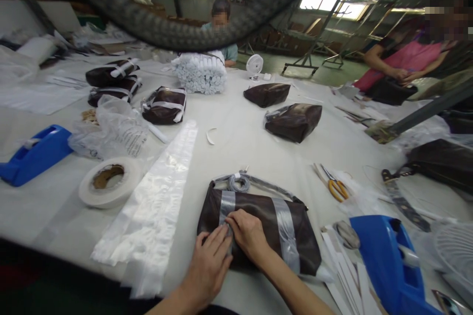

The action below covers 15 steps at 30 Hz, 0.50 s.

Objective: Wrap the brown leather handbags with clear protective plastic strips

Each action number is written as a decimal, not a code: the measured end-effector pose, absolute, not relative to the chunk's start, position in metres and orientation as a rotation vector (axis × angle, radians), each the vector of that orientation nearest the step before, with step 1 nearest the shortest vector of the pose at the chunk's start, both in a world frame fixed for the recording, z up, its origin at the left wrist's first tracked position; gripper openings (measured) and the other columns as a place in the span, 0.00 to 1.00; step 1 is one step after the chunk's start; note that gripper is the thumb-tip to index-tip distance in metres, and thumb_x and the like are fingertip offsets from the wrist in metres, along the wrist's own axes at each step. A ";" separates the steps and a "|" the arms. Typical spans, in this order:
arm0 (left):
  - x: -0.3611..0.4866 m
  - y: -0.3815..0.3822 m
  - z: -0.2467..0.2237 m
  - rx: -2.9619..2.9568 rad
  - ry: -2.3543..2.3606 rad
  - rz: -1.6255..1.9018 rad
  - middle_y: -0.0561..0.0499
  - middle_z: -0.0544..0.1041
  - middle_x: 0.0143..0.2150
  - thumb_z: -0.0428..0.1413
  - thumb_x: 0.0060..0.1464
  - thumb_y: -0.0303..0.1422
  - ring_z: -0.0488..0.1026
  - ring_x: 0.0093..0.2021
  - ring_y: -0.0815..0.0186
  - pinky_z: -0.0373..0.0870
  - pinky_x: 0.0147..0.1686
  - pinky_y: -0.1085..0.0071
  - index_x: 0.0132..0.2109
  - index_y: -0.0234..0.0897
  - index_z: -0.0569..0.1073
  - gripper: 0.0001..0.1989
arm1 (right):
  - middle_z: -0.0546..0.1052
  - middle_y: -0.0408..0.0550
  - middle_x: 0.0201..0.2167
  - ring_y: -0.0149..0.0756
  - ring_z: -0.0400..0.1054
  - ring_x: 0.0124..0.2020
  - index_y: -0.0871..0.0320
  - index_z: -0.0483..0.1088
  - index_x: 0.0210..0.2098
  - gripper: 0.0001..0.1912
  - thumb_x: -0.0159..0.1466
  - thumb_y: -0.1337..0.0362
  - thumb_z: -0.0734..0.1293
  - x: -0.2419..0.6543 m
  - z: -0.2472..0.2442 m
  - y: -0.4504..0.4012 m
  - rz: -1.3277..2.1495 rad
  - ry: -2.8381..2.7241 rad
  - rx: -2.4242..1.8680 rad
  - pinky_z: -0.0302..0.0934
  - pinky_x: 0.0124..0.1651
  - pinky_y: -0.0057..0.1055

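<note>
A dark brown leather bag [254, 206] lies on the table before me, with two pale wrapping strips around it, one at the left and one at the right [286, 229]. Its wrapped handle and a small coiled cord [238, 183] rest along the far edge. My left hand [210, 261] lies on the left front part of the bag, fingers together at the left strip [227, 203]. Beside it, my right hand [247, 234] has its fingertips pinched at the same strip; what lies between them is too small to make out.
Left are plastic sheets [158, 197], a tape roll [109, 182] and a blue dispenser [37, 155]. Right are scissors [338, 189], another blue dispenser [388, 261] and a white fan [456, 251]. Further back sit wrapped bags [293, 122] and white rolls [201, 74]; two people [402, 66] sit beyond.
</note>
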State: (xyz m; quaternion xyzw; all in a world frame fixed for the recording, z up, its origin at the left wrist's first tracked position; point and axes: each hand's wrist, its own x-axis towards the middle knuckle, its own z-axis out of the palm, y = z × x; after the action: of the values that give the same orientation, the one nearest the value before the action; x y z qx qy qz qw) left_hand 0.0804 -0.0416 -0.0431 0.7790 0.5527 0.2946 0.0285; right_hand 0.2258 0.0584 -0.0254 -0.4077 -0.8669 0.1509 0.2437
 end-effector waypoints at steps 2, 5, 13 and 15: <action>0.070 -0.030 -0.040 2.101 1.721 1.143 0.47 0.73 0.56 0.45 0.64 0.30 0.71 0.55 0.60 0.72 0.52 0.60 0.59 0.40 0.67 0.18 | 0.75 0.47 0.30 0.34 0.71 0.31 0.58 0.72 0.35 0.13 0.70 0.63 0.58 0.226 -0.025 0.058 0.408 -2.374 -1.105 0.62 0.35 0.28; 0.059 -0.009 -0.035 1.813 1.679 1.330 0.48 0.77 0.50 0.45 0.65 0.31 0.75 0.49 0.62 0.74 0.50 0.65 0.57 0.40 0.68 0.16 | 0.76 0.47 0.30 0.34 0.71 0.31 0.58 0.72 0.36 0.13 0.70 0.62 0.58 0.227 -0.025 0.056 0.386 -2.380 -1.101 0.62 0.35 0.28; 0.052 -0.001 -0.041 1.884 1.402 1.149 0.47 0.75 0.53 0.41 0.67 0.31 0.77 0.44 0.65 0.76 0.44 0.68 0.65 0.40 0.54 0.21 | 0.76 0.47 0.30 0.34 0.71 0.30 0.58 0.70 0.36 0.12 0.70 0.65 0.57 0.231 -0.020 0.044 0.348 -2.299 -0.992 0.63 0.35 0.28; 0.048 -0.005 -0.041 2.073 1.382 1.044 0.47 0.76 0.52 0.42 0.67 0.33 0.75 0.48 0.62 0.74 0.46 0.65 0.61 0.40 0.62 0.18 | 0.77 0.48 0.30 0.34 0.72 0.30 0.59 0.70 0.37 0.11 0.70 0.65 0.57 0.235 -0.016 0.030 0.375 -2.215 -0.935 0.64 0.35 0.29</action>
State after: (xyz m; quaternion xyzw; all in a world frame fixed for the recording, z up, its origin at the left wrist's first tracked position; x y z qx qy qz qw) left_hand 0.0476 -0.0049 -0.0413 0.7489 0.4994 0.3771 0.2182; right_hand 0.2351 0.0305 -0.0161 -0.3605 -0.8538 0.1446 0.3466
